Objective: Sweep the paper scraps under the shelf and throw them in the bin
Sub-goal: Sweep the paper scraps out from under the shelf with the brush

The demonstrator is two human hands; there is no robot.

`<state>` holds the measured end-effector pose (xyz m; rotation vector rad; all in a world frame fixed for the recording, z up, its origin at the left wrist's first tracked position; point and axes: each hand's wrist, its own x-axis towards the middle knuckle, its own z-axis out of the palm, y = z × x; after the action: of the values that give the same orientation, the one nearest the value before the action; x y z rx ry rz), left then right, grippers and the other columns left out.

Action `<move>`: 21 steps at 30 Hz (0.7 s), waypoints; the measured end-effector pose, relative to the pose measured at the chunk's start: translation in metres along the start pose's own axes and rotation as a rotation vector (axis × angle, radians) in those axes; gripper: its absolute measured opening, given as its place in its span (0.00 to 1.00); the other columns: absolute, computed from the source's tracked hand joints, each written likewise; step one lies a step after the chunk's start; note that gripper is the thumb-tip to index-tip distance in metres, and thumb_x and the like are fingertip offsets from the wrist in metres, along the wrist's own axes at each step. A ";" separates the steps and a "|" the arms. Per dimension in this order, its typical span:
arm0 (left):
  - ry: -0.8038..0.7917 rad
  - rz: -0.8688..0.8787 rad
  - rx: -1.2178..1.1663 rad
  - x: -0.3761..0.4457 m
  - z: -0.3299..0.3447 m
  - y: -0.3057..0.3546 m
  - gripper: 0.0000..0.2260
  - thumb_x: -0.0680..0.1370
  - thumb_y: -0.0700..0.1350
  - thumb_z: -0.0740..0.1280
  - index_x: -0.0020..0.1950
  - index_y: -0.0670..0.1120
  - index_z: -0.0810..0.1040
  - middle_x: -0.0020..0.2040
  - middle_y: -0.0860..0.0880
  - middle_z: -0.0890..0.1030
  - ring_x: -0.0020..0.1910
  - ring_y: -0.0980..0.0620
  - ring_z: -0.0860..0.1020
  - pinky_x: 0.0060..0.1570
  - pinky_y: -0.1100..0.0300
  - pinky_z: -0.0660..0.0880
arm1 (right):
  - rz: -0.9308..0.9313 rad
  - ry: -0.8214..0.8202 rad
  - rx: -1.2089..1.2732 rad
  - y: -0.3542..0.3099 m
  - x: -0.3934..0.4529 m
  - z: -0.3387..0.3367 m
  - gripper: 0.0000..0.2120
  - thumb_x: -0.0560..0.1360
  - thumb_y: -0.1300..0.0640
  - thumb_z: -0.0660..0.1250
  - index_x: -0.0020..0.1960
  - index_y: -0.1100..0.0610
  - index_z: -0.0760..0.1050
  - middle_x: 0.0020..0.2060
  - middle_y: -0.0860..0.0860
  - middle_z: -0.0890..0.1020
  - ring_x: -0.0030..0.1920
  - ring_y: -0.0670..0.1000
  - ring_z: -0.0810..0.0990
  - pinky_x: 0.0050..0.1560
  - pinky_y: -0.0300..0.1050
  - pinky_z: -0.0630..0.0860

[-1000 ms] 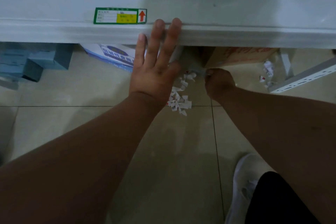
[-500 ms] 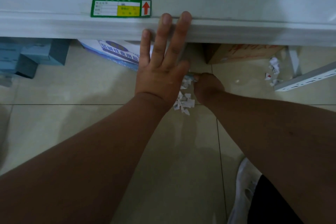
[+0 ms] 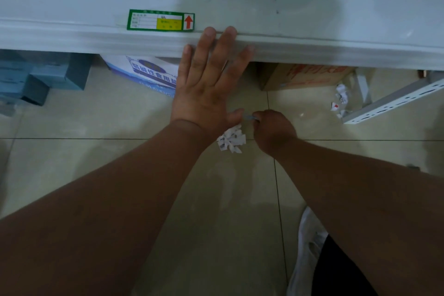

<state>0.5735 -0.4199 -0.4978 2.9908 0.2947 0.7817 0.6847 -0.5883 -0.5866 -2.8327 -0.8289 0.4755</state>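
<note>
Head view, two hands (image 3: 206, 94) (image 3: 274, 131), two scrap piles (image 3: 231, 139) (image 3: 341, 100)

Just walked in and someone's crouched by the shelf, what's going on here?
A person is clearing paper scraps off the floor. The left hand lies flat against the shelf edge, fingers straight. The right hand is curled round something thin and bluish beside a small pile of scraps. More scraps lie further right, under the shelf. No bin is in view.

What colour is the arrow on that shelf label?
Red, pointing up, on the green-bordered label at the shelf edge; the head view shows it.
</note>
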 end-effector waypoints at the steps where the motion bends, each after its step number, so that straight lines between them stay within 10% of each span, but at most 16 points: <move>1: 0.011 -0.003 0.021 0.000 0.001 0.000 0.51 0.67 0.64 0.77 0.85 0.52 0.59 0.85 0.43 0.57 0.84 0.36 0.54 0.81 0.35 0.52 | -0.001 0.011 0.000 0.002 0.002 -0.002 0.16 0.80 0.53 0.58 0.63 0.52 0.78 0.52 0.55 0.80 0.53 0.58 0.80 0.51 0.47 0.77; 21: 0.141 -0.027 0.111 0.003 0.031 0.000 0.44 0.68 0.61 0.77 0.82 0.52 0.68 0.80 0.38 0.68 0.78 0.34 0.58 0.78 0.32 0.55 | 0.076 -0.091 -0.010 -0.007 0.050 0.028 0.17 0.82 0.59 0.58 0.69 0.56 0.74 0.63 0.56 0.78 0.63 0.58 0.77 0.61 0.48 0.74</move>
<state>0.5911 -0.4187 -0.5235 3.0310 0.3948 1.0081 0.7119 -0.5535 -0.6243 -2.8792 -0.7427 0.6172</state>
